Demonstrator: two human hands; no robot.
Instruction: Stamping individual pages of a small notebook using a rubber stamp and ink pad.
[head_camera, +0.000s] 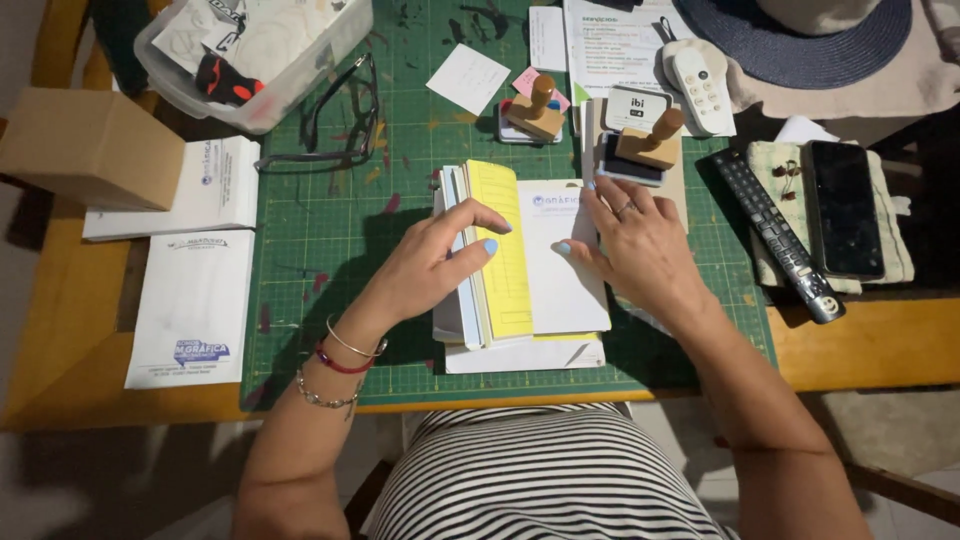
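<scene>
On the green cutting mat (330, 230), a receipt pad (535, 265) lies open. The left hand (430, 262) pinches its lifted yellow page (500, 250); the right hand (640, 245) presses flat on the white page. Two wooden stamps (535, 110) stand behind the pad.

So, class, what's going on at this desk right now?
A person seated at a green cutting mat is working through a pad of paper forms. The left hand holds back a lifted yellow sheet, while the right hand presses flat on the white sheet beside it. Two wooden-handled stamps stand just behind the pad, untouched.
</scene>
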